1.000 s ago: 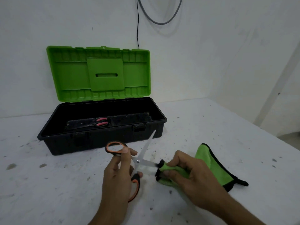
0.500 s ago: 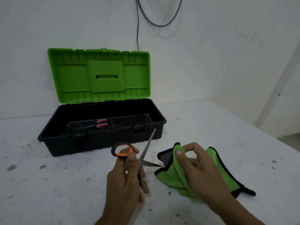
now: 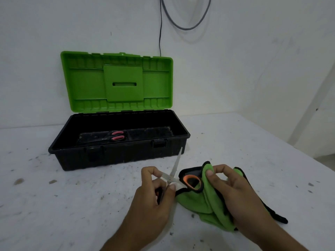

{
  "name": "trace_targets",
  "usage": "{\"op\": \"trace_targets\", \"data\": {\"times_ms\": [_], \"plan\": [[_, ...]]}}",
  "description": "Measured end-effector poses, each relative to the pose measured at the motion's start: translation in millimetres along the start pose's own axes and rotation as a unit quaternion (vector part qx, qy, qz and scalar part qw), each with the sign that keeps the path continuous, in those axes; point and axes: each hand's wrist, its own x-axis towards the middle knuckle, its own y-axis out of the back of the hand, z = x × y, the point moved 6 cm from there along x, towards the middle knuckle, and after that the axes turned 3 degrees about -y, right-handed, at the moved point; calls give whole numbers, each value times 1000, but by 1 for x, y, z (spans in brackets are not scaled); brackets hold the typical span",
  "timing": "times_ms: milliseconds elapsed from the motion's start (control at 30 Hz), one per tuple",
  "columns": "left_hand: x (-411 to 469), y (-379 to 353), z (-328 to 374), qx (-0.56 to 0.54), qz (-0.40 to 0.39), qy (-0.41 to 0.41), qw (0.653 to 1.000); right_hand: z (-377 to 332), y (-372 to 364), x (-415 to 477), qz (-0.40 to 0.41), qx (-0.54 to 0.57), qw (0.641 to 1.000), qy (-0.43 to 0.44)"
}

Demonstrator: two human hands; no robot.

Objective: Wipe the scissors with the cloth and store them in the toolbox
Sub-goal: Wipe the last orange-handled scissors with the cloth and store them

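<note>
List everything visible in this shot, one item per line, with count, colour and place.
toolbox: one, black base with green lid standing open, on the table against the wall
red-handled scissors: one pair, lying inside the toolbox
orange-handled scissors: one pair, black and orange handles, blades open, held in front of the toolbox
cloth: one, green with black edging, on the table around one scissor handle
table: one, white, speckled with dirt
cables: two, one black, one grey, on the wall
left hand: grips the orange-handled scissors
right hand: grips the cloth
</note>
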Motion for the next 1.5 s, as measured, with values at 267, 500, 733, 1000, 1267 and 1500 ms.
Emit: {"op": "trace_targets", "data": {"times_ms": [267, 500, 733, 1000, 1267, 1500], "plan": [[1, 2, 0, -55, -30, 13, 998, -2, 25, 3, 90, 1, 995, 40], [-1, -5, -7, -65, -71, 50, 994, -6, 21, 2, 113, -36, 989, 91], [-3, -11, -7, -138, -122, 76, 980, 4, -21, -2, -43, -170, 976, 133], [0, -4, -19, -184, -43, 118, 975, 11, -20, 8, -82, -12, 995, 48], [2, -2, -11, -139, -49, 78, 986, 10, -4, 9, 22, -34, 997, 65], [4, 2, -19, -132, -19, 76, 988, 6, -18, 4, -84, -36, 994, 62]]}}
